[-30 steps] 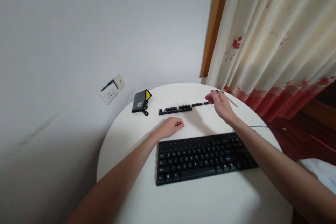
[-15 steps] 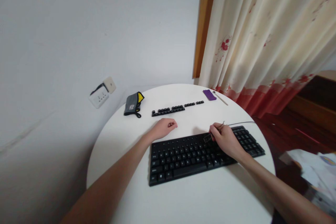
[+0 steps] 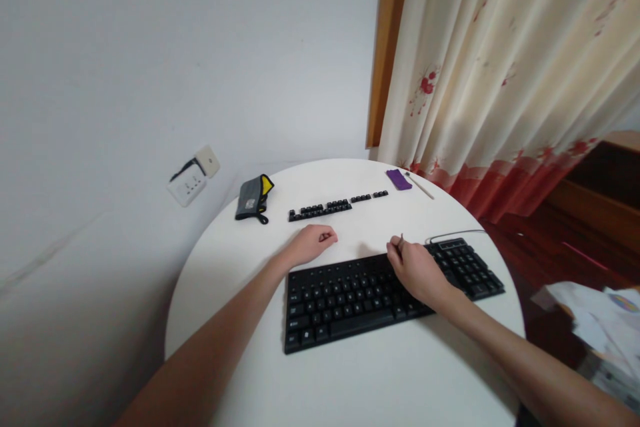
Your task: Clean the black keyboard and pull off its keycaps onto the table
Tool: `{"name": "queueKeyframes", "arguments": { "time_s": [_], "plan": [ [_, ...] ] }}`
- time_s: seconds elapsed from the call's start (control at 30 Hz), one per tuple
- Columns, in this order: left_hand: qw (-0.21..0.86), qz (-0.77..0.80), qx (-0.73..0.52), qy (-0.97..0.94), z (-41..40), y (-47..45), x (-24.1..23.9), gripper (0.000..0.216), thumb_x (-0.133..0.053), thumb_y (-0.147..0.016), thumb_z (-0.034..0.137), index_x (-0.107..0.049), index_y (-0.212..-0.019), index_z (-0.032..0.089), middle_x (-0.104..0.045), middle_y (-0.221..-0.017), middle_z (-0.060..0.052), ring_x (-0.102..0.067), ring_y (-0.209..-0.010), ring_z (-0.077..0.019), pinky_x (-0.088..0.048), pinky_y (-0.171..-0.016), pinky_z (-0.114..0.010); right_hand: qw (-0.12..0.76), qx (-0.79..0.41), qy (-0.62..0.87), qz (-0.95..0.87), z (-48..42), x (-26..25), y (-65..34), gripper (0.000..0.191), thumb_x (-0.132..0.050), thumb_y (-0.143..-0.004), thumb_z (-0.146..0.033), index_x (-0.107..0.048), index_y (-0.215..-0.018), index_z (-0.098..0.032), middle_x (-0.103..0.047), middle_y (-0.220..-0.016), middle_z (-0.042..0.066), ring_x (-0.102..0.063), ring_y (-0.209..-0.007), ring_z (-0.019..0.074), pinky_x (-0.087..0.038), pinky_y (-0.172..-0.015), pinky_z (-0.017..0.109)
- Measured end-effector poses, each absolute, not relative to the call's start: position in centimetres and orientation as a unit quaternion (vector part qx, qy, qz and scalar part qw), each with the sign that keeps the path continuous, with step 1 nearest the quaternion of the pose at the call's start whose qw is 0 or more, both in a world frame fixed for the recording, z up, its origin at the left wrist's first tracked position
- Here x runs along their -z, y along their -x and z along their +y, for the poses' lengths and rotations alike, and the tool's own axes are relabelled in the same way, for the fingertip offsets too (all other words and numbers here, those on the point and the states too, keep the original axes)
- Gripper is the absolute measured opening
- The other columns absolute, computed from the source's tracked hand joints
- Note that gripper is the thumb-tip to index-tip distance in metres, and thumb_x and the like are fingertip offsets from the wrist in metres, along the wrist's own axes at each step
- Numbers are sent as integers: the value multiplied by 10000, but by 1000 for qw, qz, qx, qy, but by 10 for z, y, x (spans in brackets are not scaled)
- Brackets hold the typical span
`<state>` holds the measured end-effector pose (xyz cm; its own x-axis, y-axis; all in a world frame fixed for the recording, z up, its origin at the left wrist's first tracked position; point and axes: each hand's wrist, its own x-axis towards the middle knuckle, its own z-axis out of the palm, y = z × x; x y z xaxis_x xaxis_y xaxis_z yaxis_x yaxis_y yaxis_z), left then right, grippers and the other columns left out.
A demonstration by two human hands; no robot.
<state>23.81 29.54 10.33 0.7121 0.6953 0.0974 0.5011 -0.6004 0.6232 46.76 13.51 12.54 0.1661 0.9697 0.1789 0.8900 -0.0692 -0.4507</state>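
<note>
A black keyboard (image 3: 345, 303) lies across the front of the round table, its top row bare of keycaps. My right hand (image 3: 413, 267) is over its upper edge, right of the middle, fingers pinched round a thin wire keycap puller (image 3: 401, 241). Only the tip above the fingers shows; its lower end is hidden by the hand. My left hand (image 3: 313, 243) rests on the table just behind the keyboard's left part, fingers curled in, with no object visible in them. Loose black keycaps (image 3: 325, 211) stand in rows beyond the left hand.
On the white table (image 3: 240, 307) are a grey and yellow cloth (image 3: 249, 199) at the back left, a purple cloth (image 3: 399, 179) and a thin brush (image 3: 421, 187) at the back right. A cable (image 3: 457, 234) runs behind the keyboard. Wall sockets (image 3: 187, 185) are at left, a curtain (image 3: 465, 80) at right.
My right hand has moved slightly left and turned, so the puller's wire end, visible before over the keys, is now covered. The left hand has stayed in place.
</note>
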Motion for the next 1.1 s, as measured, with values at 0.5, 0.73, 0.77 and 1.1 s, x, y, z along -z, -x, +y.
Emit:
{"name": "queueKeyframes", "arguments": {
  "time_s": [0.5,0.73,0.77,1.1],
  "plan": [
    [276,325,-174,-888,291,-242,-109,315,-506,-912,393,-708,-840,163,-687,-778,-34,-588,-693,-164,-411,-646,-258,518,-352,629,-461,156,-141,-497,286,-417,-886,-393,-514,-704,-195,-545,-399,-18,-394,-294,104,-243,-329,203],
    [252,306,-282,-874,277,-251,-125,256,-533,-929,364,-687,-1030,187,-709,-1007,-54,-620,-849,-175,-479,-751,-282,543,-305,561,-545,202,-183,-481,220,-474,-868,-340,-530,-720,-186,-561,-442,-23,-423,-333,87,-293,-358,192],
    [253,302,-298,-870,275,-252,-127,251,-554,-921,361,-678,-1052,186,-704,-1016,-56,-621,-851,-172,-488,-755,-284,540,-304,553,-557,208,-181,-476,229,-469,-876,-344,-533,-722,-186,-561,-446,-24,-422,-336,86,-296,-364,192],
    [303,253,-300,-868,263,-259,-130,153,-690,-843,276,-700,-958,175,-687,-917,-46,-644,-802,-157,-530,-781,-286,526,-330,540,-568,199,-125,-433,233,-455,-923,-353,-541,-768,-201,-599,-562,-33,-501,-451,98,-386,-483,200]
  ]
}}
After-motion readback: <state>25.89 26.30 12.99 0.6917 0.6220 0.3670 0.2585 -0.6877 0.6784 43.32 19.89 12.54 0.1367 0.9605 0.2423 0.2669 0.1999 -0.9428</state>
